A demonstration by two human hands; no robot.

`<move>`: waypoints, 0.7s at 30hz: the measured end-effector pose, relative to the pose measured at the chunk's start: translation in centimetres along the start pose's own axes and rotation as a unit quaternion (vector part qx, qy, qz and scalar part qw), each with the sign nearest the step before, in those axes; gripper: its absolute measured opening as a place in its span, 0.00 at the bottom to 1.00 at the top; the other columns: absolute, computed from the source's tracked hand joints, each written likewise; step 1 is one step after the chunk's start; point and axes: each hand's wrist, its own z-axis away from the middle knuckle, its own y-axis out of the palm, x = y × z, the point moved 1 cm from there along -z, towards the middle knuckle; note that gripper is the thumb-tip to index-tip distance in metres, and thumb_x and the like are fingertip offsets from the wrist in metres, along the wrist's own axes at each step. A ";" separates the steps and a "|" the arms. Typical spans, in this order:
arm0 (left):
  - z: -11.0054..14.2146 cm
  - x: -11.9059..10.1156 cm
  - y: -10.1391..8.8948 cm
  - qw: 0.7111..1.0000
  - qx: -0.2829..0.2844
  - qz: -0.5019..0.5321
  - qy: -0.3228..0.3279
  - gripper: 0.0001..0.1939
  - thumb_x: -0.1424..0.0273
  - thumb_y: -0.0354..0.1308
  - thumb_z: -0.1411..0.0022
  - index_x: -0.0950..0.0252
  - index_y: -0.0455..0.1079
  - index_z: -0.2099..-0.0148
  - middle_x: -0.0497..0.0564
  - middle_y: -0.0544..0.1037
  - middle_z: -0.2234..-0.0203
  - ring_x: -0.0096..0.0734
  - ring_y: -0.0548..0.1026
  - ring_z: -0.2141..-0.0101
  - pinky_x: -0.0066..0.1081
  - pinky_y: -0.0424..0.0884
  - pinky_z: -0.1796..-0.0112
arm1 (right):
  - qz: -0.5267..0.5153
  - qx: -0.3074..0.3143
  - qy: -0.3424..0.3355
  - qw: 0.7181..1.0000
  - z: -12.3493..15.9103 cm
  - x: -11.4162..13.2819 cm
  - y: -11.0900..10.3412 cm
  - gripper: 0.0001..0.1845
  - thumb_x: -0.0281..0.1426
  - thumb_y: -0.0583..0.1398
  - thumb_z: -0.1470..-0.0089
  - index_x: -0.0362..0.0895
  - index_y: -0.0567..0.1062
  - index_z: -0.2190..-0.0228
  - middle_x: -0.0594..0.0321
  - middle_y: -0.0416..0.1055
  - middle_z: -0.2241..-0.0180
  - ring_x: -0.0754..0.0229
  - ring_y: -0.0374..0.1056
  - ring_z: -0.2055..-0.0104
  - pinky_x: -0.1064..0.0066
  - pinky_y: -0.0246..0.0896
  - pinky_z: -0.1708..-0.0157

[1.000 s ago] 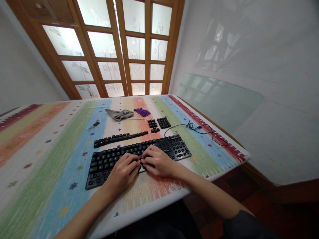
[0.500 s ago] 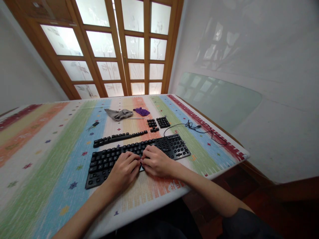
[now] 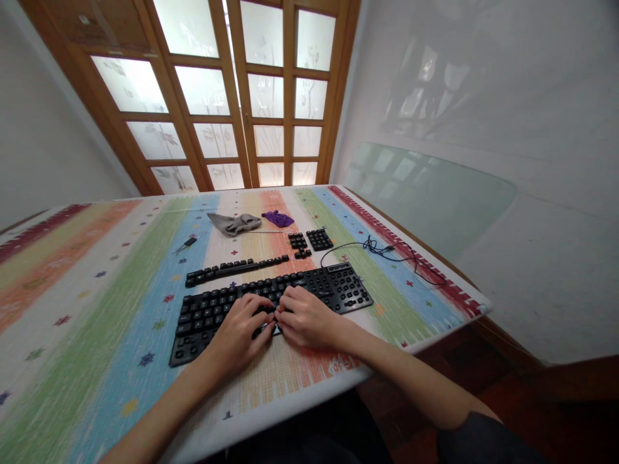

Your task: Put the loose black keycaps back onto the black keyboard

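A black keyboard [image 3: 206, 316] lies on the table in front of me, with keycaps off its right section and its front left row. My left hand [image 3: 245, 325] rests over its front middle edge, fingers bent and fingertips drawn together. Against it, my right hand [image 3: 305, 317] is curled, its thumb and fingers pinched at the same spot. Whatever small thing is between the fingertips is hidden. Behind the keyboard lie a long row of loose keycaps [image 3: 236, 270], a small cluster of keycaps [image 3: 297, 241] and a square block of keycaps [image 3: 319, 240].
A grey cloth [image 3: 235, 224] and a purple cloth [image 3: 278, 219] lie farther back. To the left is a small black tool with thin wire prongs [image 3: 190, 241]. The keyboard's cable [image 3: 374, 246] tangles toward the table's right edge. A striped tablecloth [image 3: 120, 309] covers the table.
The fingers of my left hand have spread slightly, leaving a gap between thumb and index finger. My right hand stays almost in place. The whole view has shifted a little.
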 end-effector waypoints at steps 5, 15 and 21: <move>0.0 0.1 -0.1 1.000 0.002 0.012 0.002 0.08 0.74 0.55 0.33 0.64 0.73 0.64 0.55 0.77 0.59 0.41 0.72 0.57 0.43 0.71 0.57 | -0.007 0.004 -0.001 1.000 -0.1 0.1 -0.3 0.06 0.26 0.60 0.42 0.40 0.75 0.71 0.55 0.70 0.68 0.54 0.59 0.62 0.63 0.58 0.64; 0.1 0.2 -0.4 1.000 0.019 0.013 0.011 0.08 0.74 0.54 0.33 0.63 0.75 0.60 0.56 0.77 0.58 0.40 0.73 0.56 0.41 0.72 0.56 | -0.053 -0.023 0.013 0.998 0.6 0.1 -0.1 0.08 0.28 0.59 0.40 0.41 0.76 0.71 0.55 0.72 0.67 0.55 0.61 0.63 0.63 0.60 0.63; -0.3 1.8 -2.5 0.999 0.000 -0.004 0.032 0.08 0.71 0.55 0.31 0.61 0.76 0.58 0.54 0.79 0.59 0.40 0.75 0.57 0.42 0.71 0.53 | -0.061 -0.059 0.032 0.996 0.8 0.4 0.2 0.09 0.27 0.59 0.39 0.40 0.77 0.70 0.56 0.73 0.68 0.56 0.62 0.63 0.63 0.61 0.62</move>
